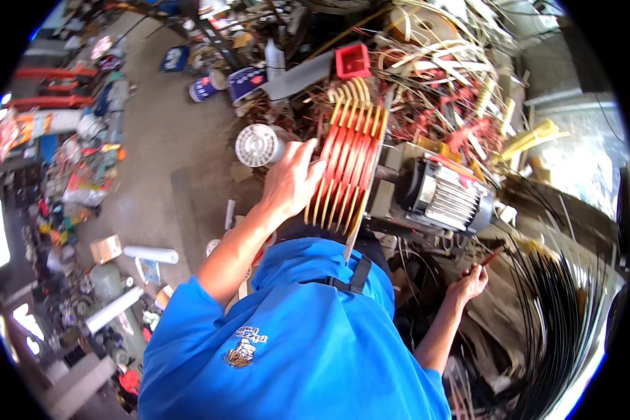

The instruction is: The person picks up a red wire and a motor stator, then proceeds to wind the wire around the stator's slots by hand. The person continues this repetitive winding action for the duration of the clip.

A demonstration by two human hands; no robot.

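Note:
My left hand is open, its slightly bent fingers at the left side of a red grooved wheel with yellow rims. A pale flat strip runs along the wheel's right edge down toward my body. Right of the wheel sits a silver and black electric motor on a dark mount. Lower right, my right hand is closed on a thin reddish-brown tool or stick, its exact kind unclear, beside a mass of long black strands.
Tangled pale strips and red scraps fill the back right, near a red square container, blue-and-white buckets and a round white grille. A concrete floor runs along the left, bordered by piled clutter, rolls and boxes.

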